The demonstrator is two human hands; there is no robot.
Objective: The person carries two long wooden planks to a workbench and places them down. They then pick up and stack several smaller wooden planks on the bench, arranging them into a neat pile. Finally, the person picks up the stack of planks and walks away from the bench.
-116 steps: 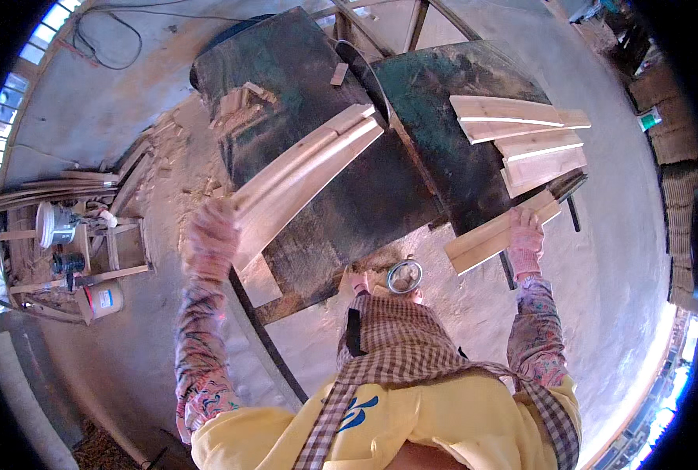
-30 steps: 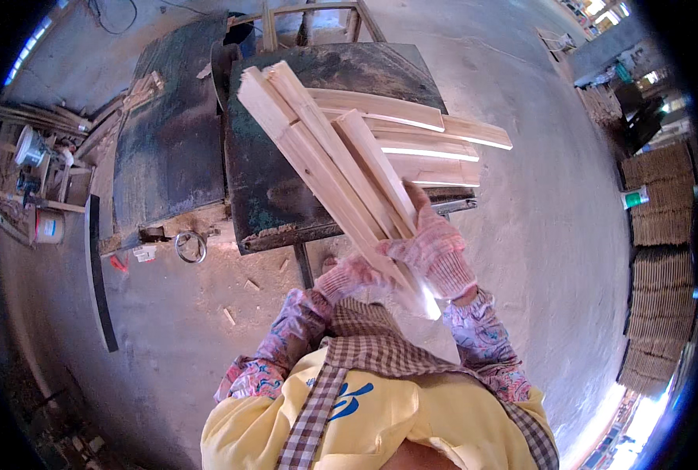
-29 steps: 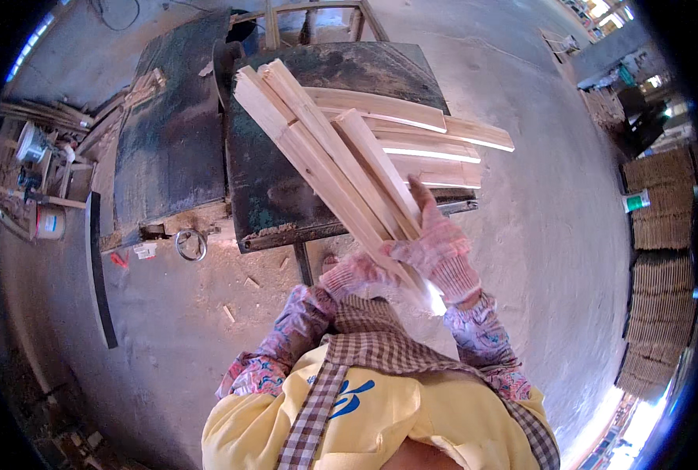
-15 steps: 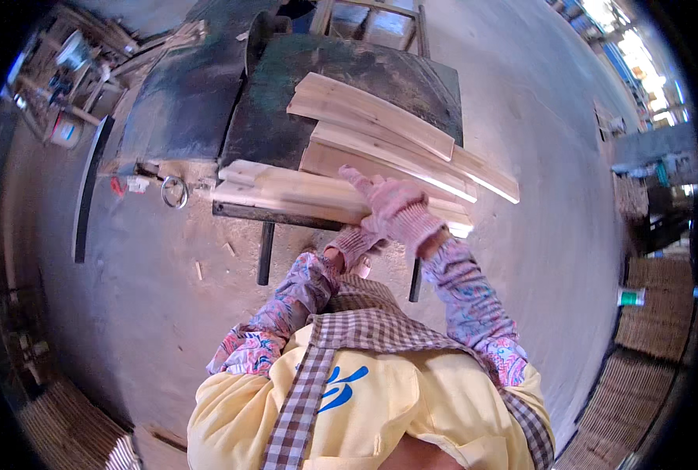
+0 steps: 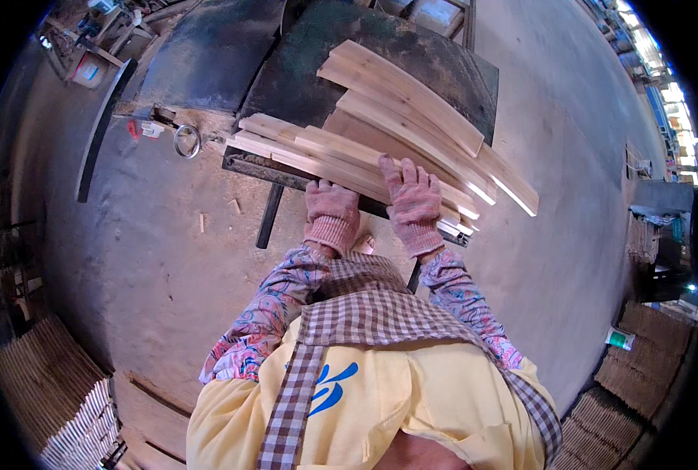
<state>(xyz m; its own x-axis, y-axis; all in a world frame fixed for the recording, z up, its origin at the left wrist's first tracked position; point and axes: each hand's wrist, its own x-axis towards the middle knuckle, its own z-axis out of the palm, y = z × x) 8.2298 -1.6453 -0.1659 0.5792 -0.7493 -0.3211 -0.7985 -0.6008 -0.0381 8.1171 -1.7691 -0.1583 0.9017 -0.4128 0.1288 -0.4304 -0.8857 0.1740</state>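
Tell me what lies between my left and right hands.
Head view: the dark table edge shows between left hand and right hand, with wooden strips beyond it.

Boards (image 5: 402, 91): pale wood, smooth-looking, mostly matt
Tabletop (image 5: 306, 88): dark metal by its look — scuffed, dusty, dull
Gloves (image 5: 415, 204): pink knitted cloth, matt, ribbed at the wrist
Sleeves (image 5: 270, 305): printed cloth, softly creased
Apron (image 5: 388, 317): checked woven cloth, matt
Shirt (image 5: 451, 392): yellow cloth, smooth, matt
Ring (image 5: 175, 142): bright metal — smooth and glossy
Bucket (image 5: 88, 72): white, plastic-looking
Floor (image 5: 168, 258): concrete-like, fairly smooth, dull
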